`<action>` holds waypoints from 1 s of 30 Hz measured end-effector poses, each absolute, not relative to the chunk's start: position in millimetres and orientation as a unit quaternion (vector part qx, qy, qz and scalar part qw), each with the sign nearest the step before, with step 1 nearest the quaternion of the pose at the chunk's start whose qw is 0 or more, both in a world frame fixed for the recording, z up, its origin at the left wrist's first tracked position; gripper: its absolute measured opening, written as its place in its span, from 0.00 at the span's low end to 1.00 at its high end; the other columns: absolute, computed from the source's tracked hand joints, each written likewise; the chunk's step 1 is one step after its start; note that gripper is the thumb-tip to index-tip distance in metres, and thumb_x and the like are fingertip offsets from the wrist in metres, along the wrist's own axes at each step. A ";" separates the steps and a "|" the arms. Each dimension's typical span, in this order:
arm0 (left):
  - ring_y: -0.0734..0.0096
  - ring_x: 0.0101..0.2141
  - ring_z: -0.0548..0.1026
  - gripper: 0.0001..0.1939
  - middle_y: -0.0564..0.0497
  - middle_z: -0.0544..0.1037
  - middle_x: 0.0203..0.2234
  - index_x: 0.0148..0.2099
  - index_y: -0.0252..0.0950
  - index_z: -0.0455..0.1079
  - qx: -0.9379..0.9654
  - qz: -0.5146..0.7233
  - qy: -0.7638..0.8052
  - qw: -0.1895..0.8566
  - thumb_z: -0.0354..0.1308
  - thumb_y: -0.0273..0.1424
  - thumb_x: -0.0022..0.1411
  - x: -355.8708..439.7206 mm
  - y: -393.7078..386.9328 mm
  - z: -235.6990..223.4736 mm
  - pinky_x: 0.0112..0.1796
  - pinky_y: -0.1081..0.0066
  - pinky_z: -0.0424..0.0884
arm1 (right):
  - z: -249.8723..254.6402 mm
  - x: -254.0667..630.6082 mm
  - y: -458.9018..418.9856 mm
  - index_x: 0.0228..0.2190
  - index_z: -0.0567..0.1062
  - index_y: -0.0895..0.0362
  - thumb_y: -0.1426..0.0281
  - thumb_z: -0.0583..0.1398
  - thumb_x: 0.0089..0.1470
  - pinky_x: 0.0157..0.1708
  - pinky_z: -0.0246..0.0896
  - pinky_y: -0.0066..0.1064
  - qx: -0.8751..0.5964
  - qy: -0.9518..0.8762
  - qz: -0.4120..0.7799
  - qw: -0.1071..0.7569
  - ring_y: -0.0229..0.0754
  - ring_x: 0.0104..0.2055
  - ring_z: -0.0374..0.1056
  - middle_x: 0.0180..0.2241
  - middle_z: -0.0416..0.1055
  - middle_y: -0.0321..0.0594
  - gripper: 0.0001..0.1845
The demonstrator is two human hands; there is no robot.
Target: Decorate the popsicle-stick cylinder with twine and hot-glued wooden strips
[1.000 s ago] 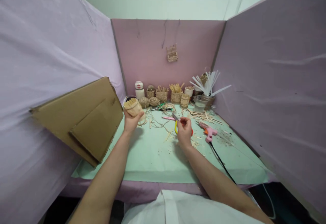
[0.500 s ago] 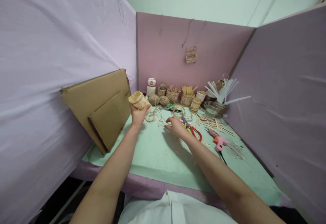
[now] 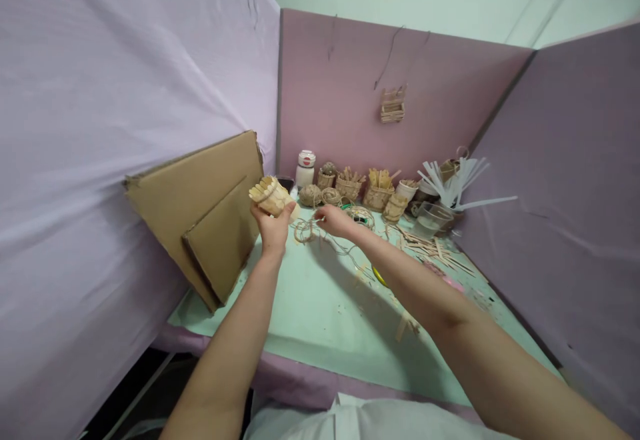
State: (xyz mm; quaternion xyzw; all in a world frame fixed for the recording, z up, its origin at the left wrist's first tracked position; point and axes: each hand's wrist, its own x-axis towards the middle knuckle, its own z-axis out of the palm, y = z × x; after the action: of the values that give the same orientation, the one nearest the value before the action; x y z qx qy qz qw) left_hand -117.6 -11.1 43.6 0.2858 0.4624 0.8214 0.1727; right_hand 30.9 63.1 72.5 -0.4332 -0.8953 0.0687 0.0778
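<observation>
Holds, in the head view, a stick-sided cup above the table in the left grip, closed round its lower side with the thumb on the right. Tilts the cup so as to point its scalloped rim toward the upper left. Holds the right grip just right of the cup, over loose twine, with fingers bent and close to the thumb; cannot tell whether pinching a strand. Shows a large cardboard sheet left of the cup, with a smaller cardboard piece against it. Shows a white jar behind the cup and to its right, then, farther right, twine balls, a basket of wooden sticks and white strips. Shows a yellow handle right of the cup and nearer the body, partly hidden by the right forearm. Shows a small slatted wooden piece hanging above and right of the cup.
</observation>
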 end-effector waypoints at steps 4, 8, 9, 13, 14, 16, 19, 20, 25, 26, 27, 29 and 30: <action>0.62 0.55 0.73 0.37 0.36 0.69 0.57 0.56 0.37 0.55 0.280 0.822 0.469 0.162 0.72 0.28 0.48 -120.5 -9.4 42.6 0.57 0.63 0.67 | 50.2 -10.1 49.2 0.33 0.81 0.58 0.70 0.65 0.48 0.44 0.60 0.30 -0.397 -0.909 0.106 0.069 0.49 0.49 0.70 0.43 0.78 0.48 0.08; 0.59 0.55 0.73 0.38 0.36 0.69 0.57 0.56 0.37 0.55 0.278 0.822 0.468 0.169 0.73 0.30 0.47 -122.9 -8.6 40.6 0.56 0.61 0.68 | 33.6 -31.4 48.4 0.23 0.78 0.61 0.75 0.65 0.40 0.39 0.61 0.32 -0.442 -0.879 0.140 0.109 0.52 0.43 0.71 0.35 0.78 0.53 0.02; 0.59 0.55 0.73 0.39 0.35 0.69 0.57 0.56 0.37 0.55 0.277 0.821 0.468 0.172 0.73 0.30 0.47 -123.0 -8.8 40.3 0.56 0.61 0.68 | 37.0 -31.0 54.3 0.22 0.76 0.61 0.75 0.65 0.40 0.36 0.60 0.31 -0.454 -0.868 0.155 0.126 0.50 0.39 0.72 0.32 0.77 0.51 0.02; 0.60 0.56 0.72 0.40 0.37 0.69 0.58 0.57 0.38 0.55 0.282 0.816 0.472 0.178 0.73 0.31 0.47 -122.0 -10.6 40.6 0.57 0.61 0.67 | 87.6 -4.3 99.7 0.26 0.74 0.58 0.66 0.60 0.51 0.30 0.59 0.27 -0.487 -0.809 0.223 0.243 0.39 0.30 0.68 0.25 0.73 0.40 0.08; 0.60 0.56 0.72 0.40 0.38 0.69 0.58 0.57 0.38 0.54 0.284 0.814 0.473 0.181 0.73 0.31 0.47 -121.6 -11.0 40.8 0.58 0.61 0.66 | 105.3 7.6 113.1 0.28 0.74 0.57 0.64 0.57 0.54 0.29 0.59 0.26 -0.490 -0.791 0.237 0.279 0.37 0.29 0.67 0.25 0.72 0.38 0.10; 0.60 0.56 0.72 0.40 0.37 0.69 0.58 0.57 0.38 0.54 0.287 0.811 0.473 0.192 0.73 0.31 0.47 -120.3 -11.6 41.1 0.58 0.61 0.66 | 137.2 34.6 135.9 0.28 0.72 0.55 0.62 0.54 0.56 0.28 0.59 0.26 -0.493 -0.760 0.257 0.337 0.36 0.27 0.64 0.22 0.69 0.35 0.11; 0.58 0.56 0.72 0.39 0.37 0.70 0.57 0.56 0.38 0.56 0.306 0.798 0.467 0.227 0.73 0.32 0.46 -116.7 -11.4 40.7 0.58 0.60 0.66 | 161.0 73.7 152.8 0.25 0.69 0.53 0.60 0.61 0.50 0.26 0.59 0.26 -0.439 -0.655 0.389 0.476 0.36 0.24 0.62 0.19 0.64 0.31 0.10; 0.57 0.56 0.72 0.38 0.37 0.71 0.57 0.55 0.38 0.57 0.317 0.791 0.463 0.244 0.73 0.32 0.45 -115.0 -10.9 40.2 0.58 0.60 0.66 | 162.5 84.8 153.9 0.23 0.68 0.53 0.61 0.63 0.47 0.25 0.57 0.26 -0.440 -0.625 0.412 0.496 0.35 0.23 0.60 0.17 0.62 0.30 0.11; 0.51 0.56 0.72 0.38 0.37 0.72 0.55 0.53 0.37 0.62 0.375 0.729 0.411 0.398 0.75 0.33 0.41 -104.5 -5.6 34.5 0.56 0.53 0.68 | 166.3 129.7 151.8 0.23 0.67 0.53 0.65 0.65 0.44 0.25 0.57 0.25 -0.401 -0.589 0.443 0.544 0.33 0.23 0.60 0.19 0.63 0.28 0.12; 0.50 0.56 0.72 0.40 0.38 0.73 0.55 0.54 0.37 0.62 0.384 0.716 0.399 0.425 0.75 0.34 0.40 -102.4 -5.0 33.2 0.56 0.51 0.67 | 170.6 138.1 152.1 0.23 0.67 0.53 0.65 0.65 0.45 0.26 0.58 0.25 -0.383 -0.583 0.448 0.559 0.33 0.24 0.61 0.19 0.64 0.28 0.12; 0.50 0.56 0.72 0.41 0.38 0.73 0.55 0.54 0.36 0.62 0.394 0.703 0.390 0.446 0.76 0.35 0.39 -100.2 -4.9 32.0 0.56 0.51 0.67 | 175.8 146.5 152.8 0.23 0.66 0.53 0.66 0.66 0.44 0.26 0.58 0.25 -0.383 -0.578 0.442 0.569 0.33 0.24 0.61 0.19 0.64 0.28 0.12; 0.50 0.55 0.72 0.43 0.38 0.74 0.54 0.55 0.35 0.63 0.426 0.669 0.380 0.476 0.77 0.35 0.37 -95.2 -6.6 30.0 0.57 0.51 0.66 | 187.3 162.7 154.0 0.23 0.66 0.53 0.69 0.68 0.42 0.27 0.58 0.25 -0.392 -0.576 0.413 0.586 0.33 0.25 0.62 0.19 0.64 0.28 0.14; 0.50 0.54 0.73 0.43 0.37 0.74 0.53 0.55 0.35 0.64 0.451 0.644 0.375 0.492 0.77 0.34 0.36 -92.3 -8.2 28.8 0.57 0.51 0.66 | 192.9 170.1 154.3 0.23 0.66 0.54 0.70 0.68 0.42 0.27 0.58 0.25 -0.396 -0.574 0.397 0.597 0.33 0.25 0.62 0.19 0.64 0.28 0.14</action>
State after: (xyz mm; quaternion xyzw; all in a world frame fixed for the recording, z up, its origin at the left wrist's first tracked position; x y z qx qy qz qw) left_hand -92.3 -8.2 28.8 0.4508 0.3747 0.6435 0.4922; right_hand 170.1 154.3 192.9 -0.3959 -0.5741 0.3969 0.5967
